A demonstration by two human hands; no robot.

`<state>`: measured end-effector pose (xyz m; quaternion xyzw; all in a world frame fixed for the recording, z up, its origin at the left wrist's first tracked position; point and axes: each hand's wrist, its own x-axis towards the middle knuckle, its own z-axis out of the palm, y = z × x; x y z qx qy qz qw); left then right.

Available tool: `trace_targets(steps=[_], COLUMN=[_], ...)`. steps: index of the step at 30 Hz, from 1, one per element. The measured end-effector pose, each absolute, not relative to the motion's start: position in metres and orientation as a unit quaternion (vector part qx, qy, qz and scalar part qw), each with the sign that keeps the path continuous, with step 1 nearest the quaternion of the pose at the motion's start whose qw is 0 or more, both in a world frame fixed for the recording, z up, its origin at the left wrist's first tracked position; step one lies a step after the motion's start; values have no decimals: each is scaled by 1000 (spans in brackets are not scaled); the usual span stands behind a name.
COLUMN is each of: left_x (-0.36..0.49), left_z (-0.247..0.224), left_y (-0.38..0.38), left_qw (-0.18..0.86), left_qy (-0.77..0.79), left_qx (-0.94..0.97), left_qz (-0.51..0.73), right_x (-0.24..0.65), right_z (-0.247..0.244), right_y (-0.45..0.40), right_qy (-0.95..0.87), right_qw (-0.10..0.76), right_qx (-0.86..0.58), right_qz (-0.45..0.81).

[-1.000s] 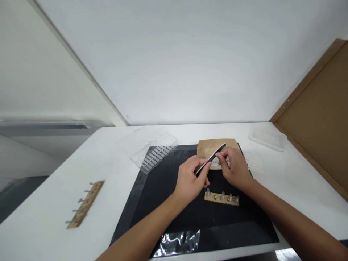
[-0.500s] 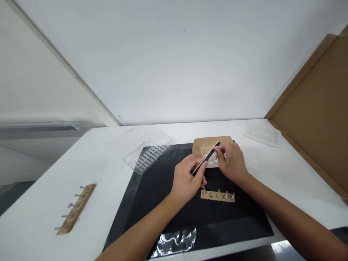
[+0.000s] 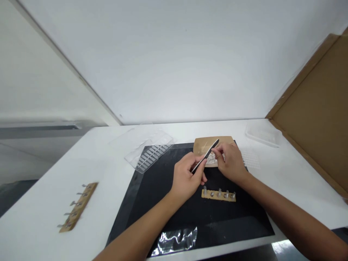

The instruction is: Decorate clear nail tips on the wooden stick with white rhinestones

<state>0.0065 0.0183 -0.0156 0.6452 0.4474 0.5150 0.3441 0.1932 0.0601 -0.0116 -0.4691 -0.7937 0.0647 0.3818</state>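
Note:
My left hand is closed around the lower part of a slim nail file, dark on its face with a pale edge, which slants up to the right. Close to the file's upper half, my right hand is pinched; whatever its fingertips hold is too small to make out. Below the hands, a tan strip bears several small upright holders, some with clear nail tips on them. Behind my right hand lies a brown paper sheet with small whitish pieces on it, partly covered by the hand.
A black mat covers the middle of the white table. A clear nail-tip tray lies at its upper left. Another tan strip with holders sits far left. A clear plastic lid and cardboard panel are on the right.
My right hand has slid slightly left and down along the file, its fingertips still pinched. My left hand keeps its grip on the file. The view has shifted a little.

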Motion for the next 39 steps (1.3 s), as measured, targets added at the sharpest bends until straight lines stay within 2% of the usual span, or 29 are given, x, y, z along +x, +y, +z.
trace_targets(steps=[11, 14, 21, 25, 32, 39], left_x=[6, 7, 8, 7, 6, 8], left_z=[-16, -15, -13, -14, -15, -9], left_y=[20, 19, 19, 19, 19, 19], left_qw=[360, 365, 365, 367, 309, 307], left_qy=[436, 438, 443, 445, 470, 463], left_qx=[635, 628, 626, 631, 650, 656], left_qz=[527, 529, 528, 519, 511, 512], right_x=[190, 191, 192, 192, 193, 191], right_z=[-12, -12, -10, -9, -8, -6], right_y=[59, 60, 58, 59, 62, 59], right_qy=[-813, -789, -792, -805, -795, -790], right_qw=[390, 417, 418, 407, 409, 424], right_qx=[-425, -446, -443, -427, -444, -441], right_qz=[80, 64, 31, 62, 55, 39])
